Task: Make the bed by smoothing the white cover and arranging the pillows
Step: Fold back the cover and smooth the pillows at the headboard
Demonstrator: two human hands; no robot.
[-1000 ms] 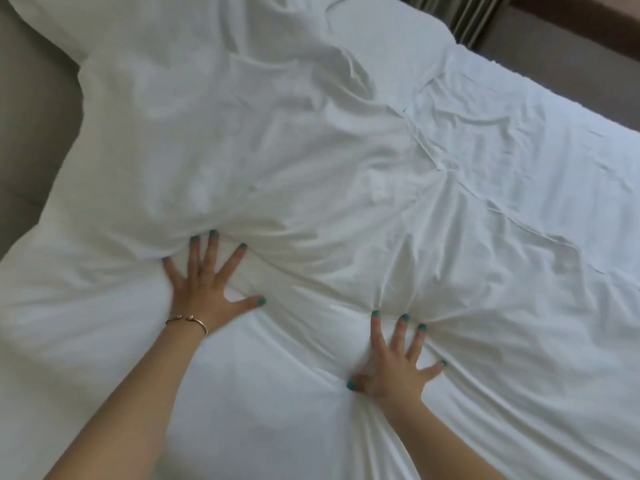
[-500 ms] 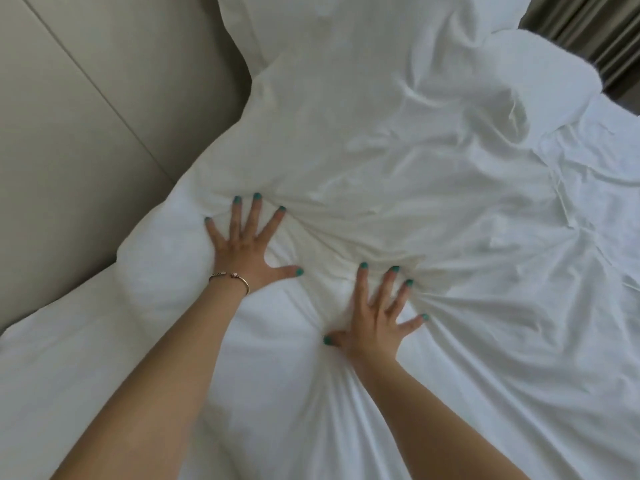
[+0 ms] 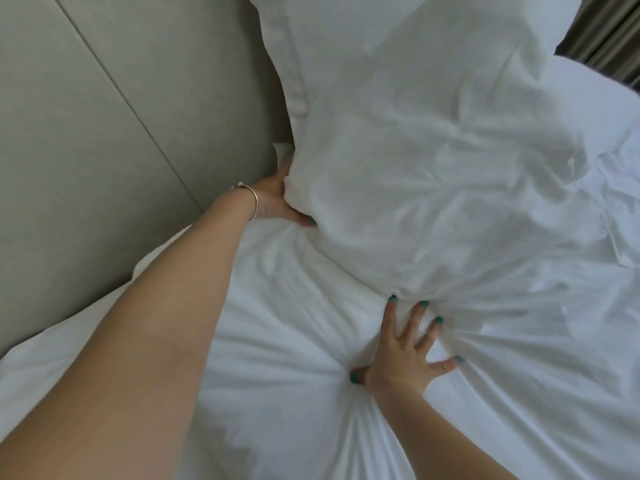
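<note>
The pillow (image 3: 398, 150) stood at 12 o'clock, leaning against the headboard (image 3: 104, 133), which occupied 9 to 11 o'clock. The cover (image 3: 294, 358) lay below the pillow, from 3 through 6 to 8 o'clock. The left hand (image 3: 277, 202) was at the pillow's 9 o'clock edge, between pillow and headboard. The right hand (image 3: 405, 355) rested on the cover at the pillow's 6 o'clock edge. A curtain (image 3: 609, 32) hung at 2 o'clock, behind the bed.

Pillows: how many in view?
2. One large pillow stands against the headboard, its lower left corner gripped by the left hand. A second pillow peeks out behind it at right. Others may be hidden.
</note>
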